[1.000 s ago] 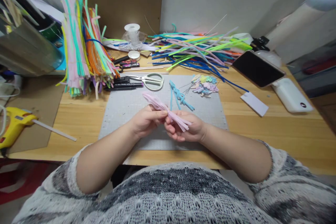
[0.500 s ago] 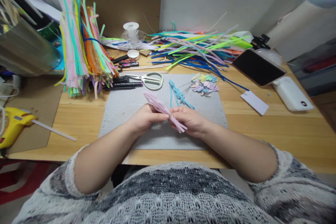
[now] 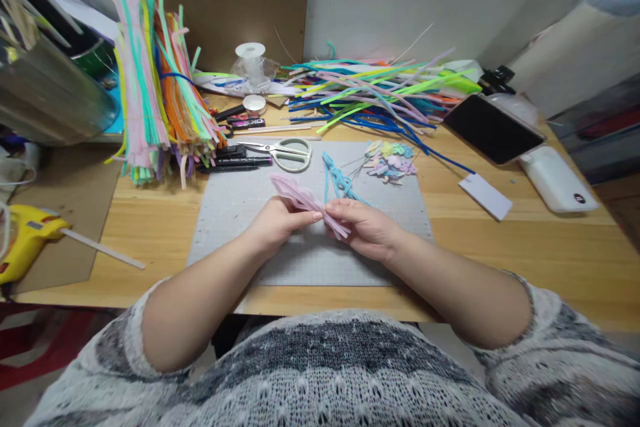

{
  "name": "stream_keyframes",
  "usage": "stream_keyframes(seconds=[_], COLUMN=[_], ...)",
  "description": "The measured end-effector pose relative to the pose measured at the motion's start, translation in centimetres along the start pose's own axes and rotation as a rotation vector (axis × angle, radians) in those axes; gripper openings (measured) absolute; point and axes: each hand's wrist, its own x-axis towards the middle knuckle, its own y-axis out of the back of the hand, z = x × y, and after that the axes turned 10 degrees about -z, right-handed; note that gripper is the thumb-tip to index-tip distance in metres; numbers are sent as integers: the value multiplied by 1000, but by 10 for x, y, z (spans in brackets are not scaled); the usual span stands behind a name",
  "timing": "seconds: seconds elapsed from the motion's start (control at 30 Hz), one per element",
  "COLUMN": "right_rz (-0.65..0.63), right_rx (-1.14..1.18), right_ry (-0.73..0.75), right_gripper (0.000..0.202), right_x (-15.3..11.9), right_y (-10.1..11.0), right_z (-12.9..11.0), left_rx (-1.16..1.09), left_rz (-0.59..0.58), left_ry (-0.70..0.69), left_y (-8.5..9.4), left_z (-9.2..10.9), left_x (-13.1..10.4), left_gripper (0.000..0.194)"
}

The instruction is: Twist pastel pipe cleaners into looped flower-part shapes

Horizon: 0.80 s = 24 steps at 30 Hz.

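A bundle of pale pink pipe cleaners [image 3: 295, 192] is held over the grey cutting mat [image 3: 225, 213], its looped end pointing up-left and its loose ends down-right. My left hand [image 3: 280, 220] is closed around the bundle's middle, thumb on top. My right hand [image 3: 364, 227] pinches it beside the left thumb, near the gathered neck; some of its fingers are hidden beneath. Just behind my right hand lies a twisted light blue pipe-cleaner piece [image 3: 340, 180]. A cluster of small pastel flower shapes on thin wires [image 3: 393, 161] rests at the mat's upper right.
Scissors [image 3: 290, 155] and black markers [image 3: 235, 163] lie at the mat's back edge. Pipe-cleaner bundles [image 3: 143, 80] stand at left, near a yellow glue gun [image 3: 30, 240]. Loose pipe cleaners [image 3: 375, 90] spread along the wall. A phone [image 3: 493, 128] leans at right.
The pink bundle has turned slightly in my hands, its loose ends shifting up and left. My right thumb and fingers have moved a little upward around the neck.
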Motion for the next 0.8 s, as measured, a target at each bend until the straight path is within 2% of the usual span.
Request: stream_keyframes(seconds=[0.1, 0.27, 0.4, 0.5, 0.8], right_rz=[56, 50, 1, -82, -153], right_rx=[-9, 47, 168, 215, 170], right_ry=[28, 22, -120, -208, -290], right_gripper=[22, 16, 3, 5, 14], right_x=[-2, -2, -2, -3, -3], right_y=[-1, -1, -1, 0, 10], right_z=[0, -2, -4, -5, -9], left_rx=[21, 26, -8, -31, 6], left_rz=[53, 101, 40, -14, -83], left_ry=[3, -4, -17, -7, 9], left_y=[-2, -2, 0, 1, 2], left_z=[2, 2, 0, -1, 1], left_x=[0, -1, 0, 1, -1], left_gripper=[14, 13, 11, 13, 11])
